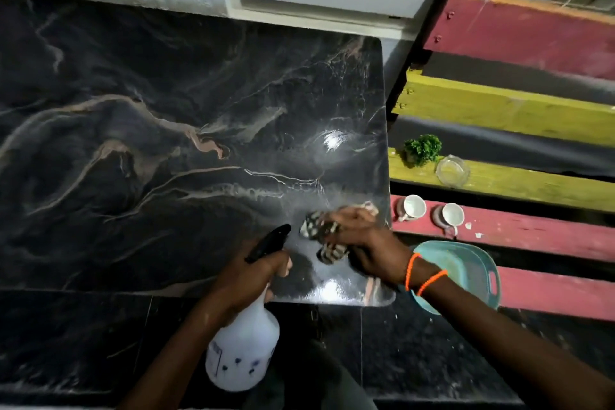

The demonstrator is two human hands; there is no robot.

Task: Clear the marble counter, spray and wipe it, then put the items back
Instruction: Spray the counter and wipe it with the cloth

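The black marble counter (166,143) with pale veins fills the left and centre of the head view; its surface holds only the cloth. My left hand (246,280) grips the neck of a white spray bottle (243,349) with a black nozzle, held over the counter's front edge. My right hand (362,243) presses a patterned black-and-white cloth (319,233) flat on the counter's near right corner, where the stone looks wet and shiny.
To the right stands a red and yellow slatted bench (519,27). On it sit a small green plant (422,149), a glass jar (452,170), two white cups (414,208) (452,215) and a teal basin (466,270). A wall and window frame run behind the counter.
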